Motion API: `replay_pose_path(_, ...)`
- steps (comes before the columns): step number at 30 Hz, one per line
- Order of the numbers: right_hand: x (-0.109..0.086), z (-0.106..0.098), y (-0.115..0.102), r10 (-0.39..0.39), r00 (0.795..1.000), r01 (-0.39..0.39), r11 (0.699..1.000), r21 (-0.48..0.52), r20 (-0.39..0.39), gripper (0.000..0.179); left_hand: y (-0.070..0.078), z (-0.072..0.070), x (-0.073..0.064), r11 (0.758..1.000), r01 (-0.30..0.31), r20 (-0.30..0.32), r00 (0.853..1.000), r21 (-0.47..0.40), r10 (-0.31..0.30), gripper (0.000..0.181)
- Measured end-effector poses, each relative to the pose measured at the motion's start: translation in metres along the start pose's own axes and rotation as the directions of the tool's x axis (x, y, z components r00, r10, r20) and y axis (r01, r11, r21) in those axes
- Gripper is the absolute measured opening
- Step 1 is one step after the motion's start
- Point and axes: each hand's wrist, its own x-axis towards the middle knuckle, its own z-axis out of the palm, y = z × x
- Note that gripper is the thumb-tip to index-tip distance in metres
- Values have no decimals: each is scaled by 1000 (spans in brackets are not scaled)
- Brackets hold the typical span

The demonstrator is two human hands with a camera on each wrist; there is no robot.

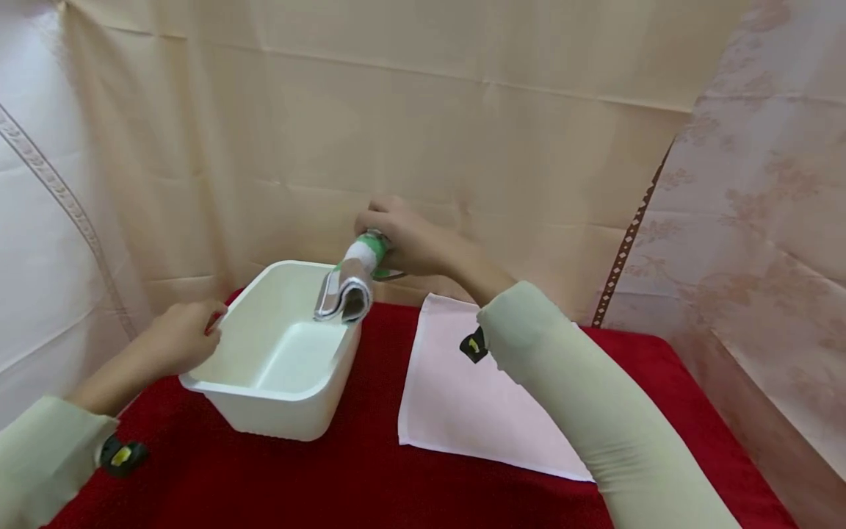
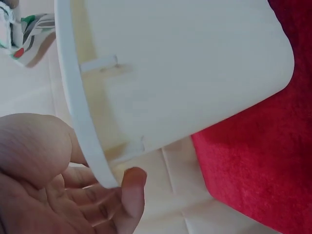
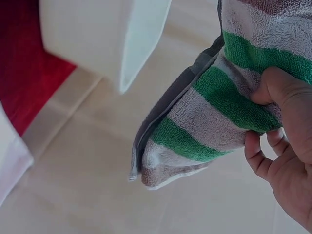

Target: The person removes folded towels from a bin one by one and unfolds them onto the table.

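Note:
A white plastic basin [image 1: 274,415] stands on the red-covered table, its inside showing bare. My left hand [image 1: 178,338] grips its left rim; in the left wrist view the fingers [image 2: 132,195] curl around the rim's corner. Above the basin's far right side, my right hand [image 1: 410,235] holds a folded striped towel [image 1: 357,275]. The right wrist view shows its green, white and brownish stripes and grey edge, with the thumb [image 3: 275,87] and fingertips pinching the terry cloth [image 3: 204,124]. The towel's near end hangs over the basin's right rim in the head view.
A pale pink cloth [image 1: 476,419] lies flat on the red cover [image 1: 370,477], right of the basin, partly beneath my right sleeve. Beige curtains [image 1: 463,125] hang close behind the table, with patterned pinkish fabric [image 1: 760,206] to the right.

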Motion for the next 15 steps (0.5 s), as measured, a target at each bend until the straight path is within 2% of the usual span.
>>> replay_pose_path(8,-50,-9,24,-17,998,12,995,-97,-52,41,-2,1,-5,1000,14,-6,1000,15,-14,29)
replay_pose_path(15,-97,-14,38,70,998,-70,991,-110,-1,43,-9,2,-7,1000,2,-31,1000,16,-1,25)
